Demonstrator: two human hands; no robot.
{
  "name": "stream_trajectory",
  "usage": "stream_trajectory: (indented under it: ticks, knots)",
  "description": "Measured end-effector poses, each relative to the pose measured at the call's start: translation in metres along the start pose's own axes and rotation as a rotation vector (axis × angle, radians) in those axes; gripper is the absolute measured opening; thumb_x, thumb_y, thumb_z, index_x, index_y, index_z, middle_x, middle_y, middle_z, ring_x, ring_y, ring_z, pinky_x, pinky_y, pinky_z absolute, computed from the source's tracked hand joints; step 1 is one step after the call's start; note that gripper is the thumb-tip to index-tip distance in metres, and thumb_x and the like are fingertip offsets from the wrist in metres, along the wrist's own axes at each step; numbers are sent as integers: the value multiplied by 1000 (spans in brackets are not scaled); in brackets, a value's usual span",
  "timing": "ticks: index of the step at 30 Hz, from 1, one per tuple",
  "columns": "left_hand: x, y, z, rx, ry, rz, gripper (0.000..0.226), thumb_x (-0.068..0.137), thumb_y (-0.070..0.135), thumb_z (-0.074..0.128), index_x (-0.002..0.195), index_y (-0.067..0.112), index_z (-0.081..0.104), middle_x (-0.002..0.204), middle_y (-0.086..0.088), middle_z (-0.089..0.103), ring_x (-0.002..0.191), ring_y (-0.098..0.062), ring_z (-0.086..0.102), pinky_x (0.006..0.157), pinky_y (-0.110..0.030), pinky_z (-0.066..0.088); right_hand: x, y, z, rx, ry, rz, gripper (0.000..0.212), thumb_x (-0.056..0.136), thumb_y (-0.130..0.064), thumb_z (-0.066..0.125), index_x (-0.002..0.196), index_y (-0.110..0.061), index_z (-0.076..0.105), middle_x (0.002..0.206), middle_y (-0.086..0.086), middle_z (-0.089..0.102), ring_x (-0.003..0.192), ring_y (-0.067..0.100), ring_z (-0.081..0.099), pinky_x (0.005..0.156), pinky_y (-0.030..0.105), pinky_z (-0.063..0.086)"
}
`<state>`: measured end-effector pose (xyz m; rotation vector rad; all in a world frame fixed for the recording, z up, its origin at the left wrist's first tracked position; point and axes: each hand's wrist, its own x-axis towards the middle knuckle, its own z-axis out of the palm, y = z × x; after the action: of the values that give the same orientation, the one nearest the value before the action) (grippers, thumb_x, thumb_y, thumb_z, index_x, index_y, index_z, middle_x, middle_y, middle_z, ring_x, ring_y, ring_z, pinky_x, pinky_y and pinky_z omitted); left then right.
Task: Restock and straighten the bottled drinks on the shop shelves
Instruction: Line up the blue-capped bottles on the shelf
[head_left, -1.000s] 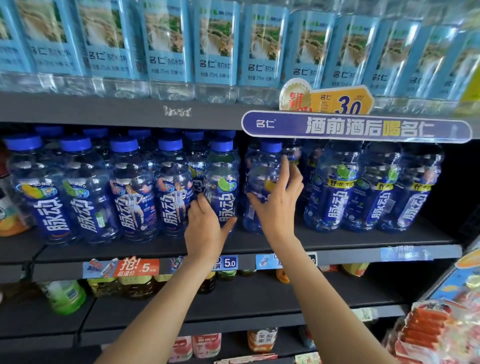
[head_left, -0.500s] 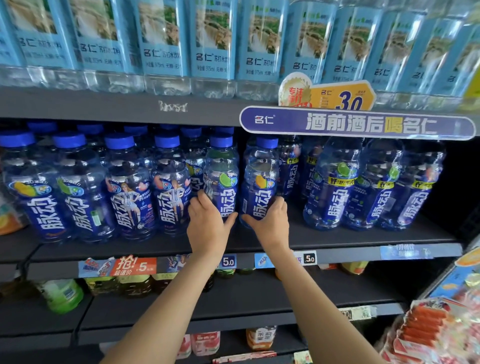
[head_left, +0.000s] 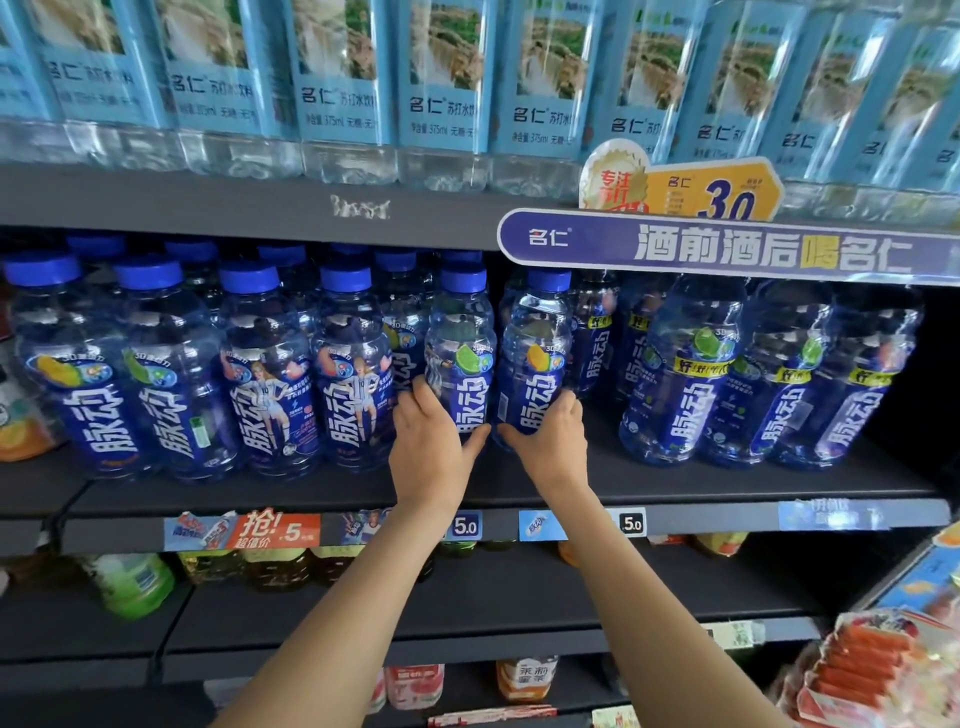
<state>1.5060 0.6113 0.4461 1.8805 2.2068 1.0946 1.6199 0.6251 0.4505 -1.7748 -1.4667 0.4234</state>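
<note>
Since 1.0 s ago the right hand (head_left: 551, 435) has dropped from the shoulder of its bottle to the lower label, and that bottle now stands upright facing front; the left hand (head_left: 432, 446) has barely shifted.

Middle shelf (head_left: 675, 480), left to right: 4 blue-capped bottles form the front row at the left, with more caps visible behind them. The first of these, the orange-label bottle (head_left: 78, 364), stands at the far left. Next comes the lime bottle (head_left: 461, 358), upright, just beside the fourth bottle of the row. The left hand wraps its lower half, fingers (head_left: 415, 395) curled round the left side, thumb across the front near the base: a grasp on this bottle. Touching or nearly touching it on the right is the mango bottle (head_left: 535, 358), also upright on the shelf. The right hand grips its lower part, thumb toward the left, fingers round the right side. The 2 thumbs almost meet between the bottles.

Right of a gap, 3 larger bottles (head_left: 769, 379) stand in a tight group.

Above, a purple banner (head_left: 727, 249) hangs on the upper shelf edge, under a row of light-blue soda water bottles (head_left: 441, 88). Below the hands, price tags (head_left: 465, 526) reading 5.0 sit on the shelf edge.
</note>
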Motion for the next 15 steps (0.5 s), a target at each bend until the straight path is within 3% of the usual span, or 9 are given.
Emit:
stream_trajectory:
  ticks: [15]
  knots:
    - [-3,7,6,-48,59,-22,85,80,48,64,138,3,22,129,-16,39,123,-28,37,78,-36,48,-3,-4,-6,-57,-28,35,62,77,-34,73,116,-4,36,125,10,44,113,30,51,83,38,44]
